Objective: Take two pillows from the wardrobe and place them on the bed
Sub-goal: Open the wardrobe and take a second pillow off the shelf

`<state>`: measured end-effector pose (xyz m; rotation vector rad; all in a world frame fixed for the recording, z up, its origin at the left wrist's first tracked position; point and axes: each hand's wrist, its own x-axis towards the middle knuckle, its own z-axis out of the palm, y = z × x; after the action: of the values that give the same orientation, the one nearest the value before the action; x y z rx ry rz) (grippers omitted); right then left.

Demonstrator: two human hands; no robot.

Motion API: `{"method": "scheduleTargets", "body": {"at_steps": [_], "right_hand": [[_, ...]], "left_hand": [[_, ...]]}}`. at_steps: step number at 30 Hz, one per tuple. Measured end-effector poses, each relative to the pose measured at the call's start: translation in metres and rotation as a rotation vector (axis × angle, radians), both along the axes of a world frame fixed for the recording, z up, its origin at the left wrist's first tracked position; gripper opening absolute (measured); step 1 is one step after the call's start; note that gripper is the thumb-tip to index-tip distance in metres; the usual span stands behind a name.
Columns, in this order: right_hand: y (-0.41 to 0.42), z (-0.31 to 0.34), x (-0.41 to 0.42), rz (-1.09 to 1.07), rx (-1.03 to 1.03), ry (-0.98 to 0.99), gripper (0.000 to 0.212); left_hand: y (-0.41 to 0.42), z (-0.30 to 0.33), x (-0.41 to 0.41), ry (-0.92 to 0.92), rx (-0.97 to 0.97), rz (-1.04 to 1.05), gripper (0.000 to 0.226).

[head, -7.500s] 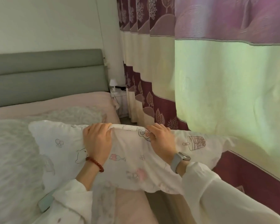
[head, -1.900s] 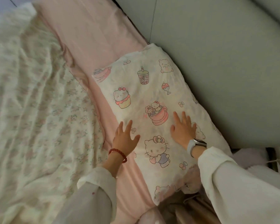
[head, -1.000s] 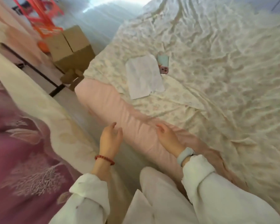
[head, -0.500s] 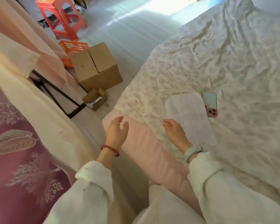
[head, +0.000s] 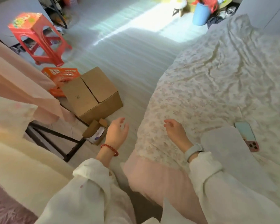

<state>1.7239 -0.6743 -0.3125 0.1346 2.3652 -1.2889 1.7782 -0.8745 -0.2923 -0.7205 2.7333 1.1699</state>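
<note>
Both your hands were empty here. Your left hand (head: 117, 133) hung over the floor at about 6 o'clock, fingers loosely curled, holding nothing. Your right hand (head: 176, 132) floated just above the bed (head: 217, 75) edge, same deal, relaxed and gripping nothing. The bed filled the right side, its long axis running from 5 o'clock up toward 1 o'clock, floral cover all wrinkled. No pillow showed in this shot, so can't tell where either one sat. A phone (head: 247, 136) lay at 3 o'clock beside a paper sheet (head: 225, 151), and a cardboard box (head: 92, 94) stood on the floor at 10 o'clock.
</note>
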Motion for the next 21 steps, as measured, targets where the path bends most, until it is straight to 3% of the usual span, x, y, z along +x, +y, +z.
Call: {"method": "scheduleTargets", "body": {"at_steps": [9,16,21], "right_hand": [[-0.162,0.023,-0.053,-0.224,0.008,-0.028,0.031],[-0.199,0.030,-0.116,-0.315,0.049,-0.004,0.029],[-0.203,0.029,-0.206,-0.333,0.063,0.005,0.031]], "left_hand": [[-0.160,0.026,-0.094,0.022,0.017,-0.213,0.037],[-0.199,0.021,-0.173,0.009,0.074,-0.338,0.037],[-0.215,0.023,-0.262,0.083,0.088,-0.362,0.035]]}}
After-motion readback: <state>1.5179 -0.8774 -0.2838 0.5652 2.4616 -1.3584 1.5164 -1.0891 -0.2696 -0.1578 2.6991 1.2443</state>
